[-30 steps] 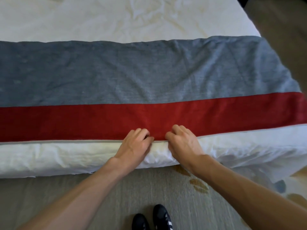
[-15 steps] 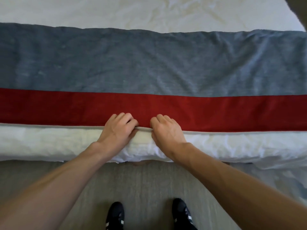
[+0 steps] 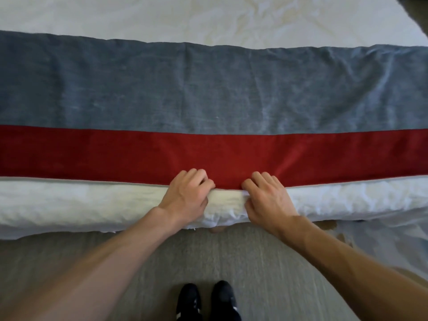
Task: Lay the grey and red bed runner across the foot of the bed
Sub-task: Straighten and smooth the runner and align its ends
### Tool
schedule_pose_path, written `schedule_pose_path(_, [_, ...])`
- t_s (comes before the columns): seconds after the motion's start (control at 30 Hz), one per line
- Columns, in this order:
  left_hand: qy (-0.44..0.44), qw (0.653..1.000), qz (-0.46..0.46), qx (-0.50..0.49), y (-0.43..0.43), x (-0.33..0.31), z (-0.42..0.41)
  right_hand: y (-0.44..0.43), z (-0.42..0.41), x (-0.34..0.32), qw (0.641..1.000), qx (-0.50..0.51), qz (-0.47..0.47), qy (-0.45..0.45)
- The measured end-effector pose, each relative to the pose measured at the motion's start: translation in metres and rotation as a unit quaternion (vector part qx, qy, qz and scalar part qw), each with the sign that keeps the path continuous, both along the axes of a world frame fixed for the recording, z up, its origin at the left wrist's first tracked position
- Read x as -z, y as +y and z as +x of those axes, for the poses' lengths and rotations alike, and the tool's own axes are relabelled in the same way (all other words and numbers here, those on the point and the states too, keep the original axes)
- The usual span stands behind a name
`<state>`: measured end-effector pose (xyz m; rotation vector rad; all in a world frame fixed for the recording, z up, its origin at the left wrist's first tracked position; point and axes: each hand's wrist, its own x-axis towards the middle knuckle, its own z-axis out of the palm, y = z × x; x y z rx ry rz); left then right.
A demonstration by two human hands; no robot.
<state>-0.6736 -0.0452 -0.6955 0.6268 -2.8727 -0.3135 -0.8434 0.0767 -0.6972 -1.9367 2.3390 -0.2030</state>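
Two hands work the near hem of the runner [image 3: 208, 96] in the single head view. It lies spread across the foot of the bed [image 3: 115, 12], reaching out of frame on both sides, grey band on the far side, red band [image 3: 92, 151] toward the person, its near edge running along the top of the white duvet [image 3: 69, 202] that rolls over the mattress end.

Left hand [image 3: 185, 195] and right hand [image 3: 268, 200] sit close together at the middle of that hem, fingers curled on top of the red cloth, thumbs underneath toward the duvet. Both appear closed in a pinch on the hem, though the thumbs are partly hidden, so how much duvet is caught with it cannot be told.

Judged from this, the laying is nearly done and the step is squaring the near edge. To do it well, pull evenly with both hands so the hem stays parallel to the bed end, and keep the pull light, since the cloth slides and wrinkles readily. Faint creases fan through the grey band [image 3: 347, 84] on the right; smoothing outward from the centre would likely flatten them. Pinching only the runner, not the duvet, avoids dragging the bedding.

Below, black shoes [image 3: 206, 302] stand on the carpet [image 3: 266, 274].
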Motion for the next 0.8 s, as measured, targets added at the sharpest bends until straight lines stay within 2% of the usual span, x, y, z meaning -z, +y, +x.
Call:
schedule_pose_path(0.13, [-0.002,0.999,-0.005,0.034,-0.005,0.003,0.010,-0.009,0.006,-0.008,0.999,0.019,-0.020,-0.041])
schedule_pose_path(0.2, [-0.068,0.997,-0.017,0.019,-0.010,0.004,0.016,-0.015,0.015,-0.010,0.999,0.001,-0.020,-0.050])
schedule_pose_path(0.3, [-0.187,0.982,-0.009,-0.029,-0.014,0.006,0.033,-0.020,0.032,-0.007,0.993,-0.070,0.064,-0.070])
schedule_pose_path(0.47, [-0.249,0.968,0.001,-0.038,0.000,0.019,0.055,-0.007,0.042,0.009,0.981,-0.125,0.149,0.005])
schedule_pose_path(0.67, [-0.218,0.974,0.020,-0.050,-0.001,0.014,0.058,-0.011,0.049,0.008,0.984,-0.115,0.139,-0.005])
schedule_pose_path(0.8, [-0.212,0.972,0.017,-0.098,-0.024,0.007,0.080,-0.032,0.058,0.002,0.984,-0.133,0.115,-0.024])
